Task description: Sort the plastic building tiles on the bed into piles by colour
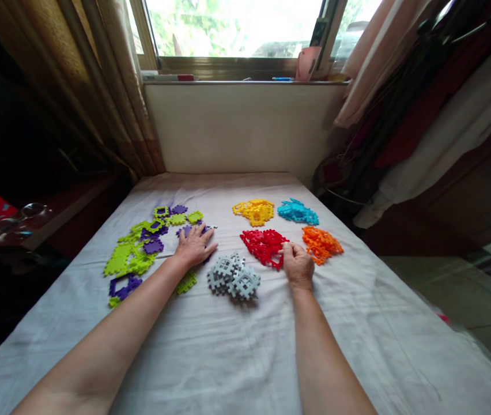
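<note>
My left hand (196, 245) lies with fingers spread over purple pieces (185, 230), beside a mixed spread of green pieces (120, 257) and purple ones. The thumb and fingers of my right hand (298, 264) are pinched together at the right edge of the red pile (260, 245); whether a red piece is between them is too small to tell. Grey pieces (233, 278) are heaped between my forearms. Behind the red pile are a yellow pile (256, 211) and a blue pile (298, 212). An orange pile (322, 244) sits just right of my right hand.
A pale sheet (237, 357) covers the bed-like surface. Beyond it stands a low wall (241, 127) under a window sill holding a pink cup (307, 63). A curtain (111, 86) hangs at the left, clothes (439, 138) at the right. Glasses (29, 213) rest on a side surface.
</note>
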A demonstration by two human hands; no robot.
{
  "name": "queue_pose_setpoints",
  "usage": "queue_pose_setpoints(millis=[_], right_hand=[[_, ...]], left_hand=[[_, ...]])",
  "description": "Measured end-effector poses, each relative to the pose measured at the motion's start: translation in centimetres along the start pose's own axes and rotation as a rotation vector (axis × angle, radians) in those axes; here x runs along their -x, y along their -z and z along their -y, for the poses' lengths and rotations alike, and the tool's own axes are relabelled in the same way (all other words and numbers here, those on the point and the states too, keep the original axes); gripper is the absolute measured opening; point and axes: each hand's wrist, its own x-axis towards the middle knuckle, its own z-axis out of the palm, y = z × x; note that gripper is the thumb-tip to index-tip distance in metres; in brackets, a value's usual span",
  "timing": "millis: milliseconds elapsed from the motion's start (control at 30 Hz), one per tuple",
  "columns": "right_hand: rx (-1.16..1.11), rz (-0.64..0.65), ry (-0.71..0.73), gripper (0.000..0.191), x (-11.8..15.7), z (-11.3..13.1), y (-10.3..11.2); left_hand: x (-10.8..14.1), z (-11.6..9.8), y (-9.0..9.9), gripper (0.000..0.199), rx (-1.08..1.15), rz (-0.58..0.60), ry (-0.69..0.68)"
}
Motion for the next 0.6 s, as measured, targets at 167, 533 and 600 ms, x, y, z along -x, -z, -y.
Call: queue_pose_setpoints(millis=[167, 533, 600], right_hand=[[0.034, 0.009, -0.01, 0.037, 0.1, 0.4, 0.1], [0.031, 0.035, -0.03, 0.037, 0.0, 0.4, 0.2], [0.025, 0.033, -0.028, 0.039, -0.1, 0.2, 0.1]], left_hand=[[3.3, 3.7, -0.2, 0.038, -0.064, -0.173, -0.007], [-1.7, 2.0, 1.7, 0.039, -0.163, -0.203, -0.038], [-3.2, 1.2, 1.6, 0.039, -0.184, -0.163, -0.036]])
